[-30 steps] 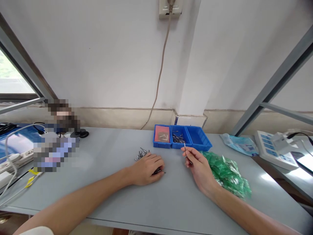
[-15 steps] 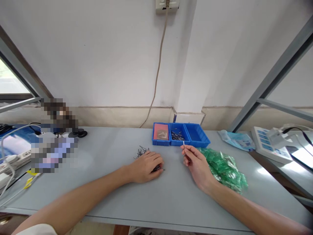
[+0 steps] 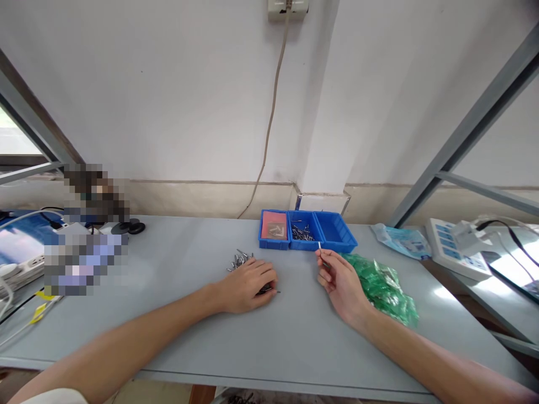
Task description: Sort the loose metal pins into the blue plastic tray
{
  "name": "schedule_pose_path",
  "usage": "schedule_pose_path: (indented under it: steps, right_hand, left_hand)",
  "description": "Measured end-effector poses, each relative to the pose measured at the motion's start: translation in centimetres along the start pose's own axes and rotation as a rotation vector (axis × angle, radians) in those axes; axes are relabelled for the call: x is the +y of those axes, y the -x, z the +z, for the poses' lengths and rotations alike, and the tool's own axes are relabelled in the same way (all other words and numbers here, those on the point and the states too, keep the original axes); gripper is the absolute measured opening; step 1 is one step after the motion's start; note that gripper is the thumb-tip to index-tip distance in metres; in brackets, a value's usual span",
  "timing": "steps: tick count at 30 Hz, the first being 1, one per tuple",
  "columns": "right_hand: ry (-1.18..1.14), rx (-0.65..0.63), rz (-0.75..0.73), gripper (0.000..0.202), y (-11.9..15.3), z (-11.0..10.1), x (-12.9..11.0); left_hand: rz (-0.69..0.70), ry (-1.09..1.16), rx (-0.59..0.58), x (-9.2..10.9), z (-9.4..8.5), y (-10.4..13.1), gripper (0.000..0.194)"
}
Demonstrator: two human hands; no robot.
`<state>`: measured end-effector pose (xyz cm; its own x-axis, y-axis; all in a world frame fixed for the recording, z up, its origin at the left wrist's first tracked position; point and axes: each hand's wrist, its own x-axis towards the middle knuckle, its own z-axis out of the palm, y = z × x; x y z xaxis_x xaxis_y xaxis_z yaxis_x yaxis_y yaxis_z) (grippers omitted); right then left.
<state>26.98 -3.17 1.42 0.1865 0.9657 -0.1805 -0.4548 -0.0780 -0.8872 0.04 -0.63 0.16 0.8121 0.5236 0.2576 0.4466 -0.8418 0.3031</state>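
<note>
My left hand [image 3: 251, 285] rests on the grey table, its fingers curled round several small metal pieces. More metal pieces [image 3: 239, 260] lie in a loose pile just behind it. Between thumb and fingertips my right hand [image 3: 342, 285] pinches one thin metal piece [image 3: 320, 247], held upright in front of the blue trays. The middle blue tray [image 3: 301, 246] holds many similar pieces. In the left blue tray [image 3: 273, 244] are a pink card [image 3: 274, 217] and a small clear packet of pieces. The right blue tray [image 3: 338, 231] has nothing visible in it.
A green plastic bag [image 3: 381, 286] lies beside my right forearm. Further right are a light blue packet [image 3: 402, 241] and a white power strip [image 3: 457, 252]. Cables, a power strip [image 3: 31, 267] and round black objects [image 3: 135, 226] stand at the left. The table's front edge [image 3: 252, 383] runs below.
The view has shifted slightly, moving the table things a little to the left. My right hand has moved slightly rightward relative to the trays, still pinching the metal piece. My left hand stays beside the pile.
</note>
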Motion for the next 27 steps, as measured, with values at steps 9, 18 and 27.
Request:
schedule_pose_path:
  steps: [9,18,27]
  right_hand:
    - [-0.063,0.01,0.064,0.015,0.4,-0.1,-0.6]
    - [-0.122,0.03,0.114,0.014,0.4,-0.2,-0.7]
    - [-0.127,0.049,0.129,0.015,0.3,-0.1,-0.8]
  left_hand:
    - [0.024,-0.12,0.046,-0.1,0.3,0.1,0.012]
    - [-0.115,-0.264,0.146,0.8,0.4,0.2,0.044]
    - [-0.295,-0.376,0.15,1.3,0.9,0.6,0.067]
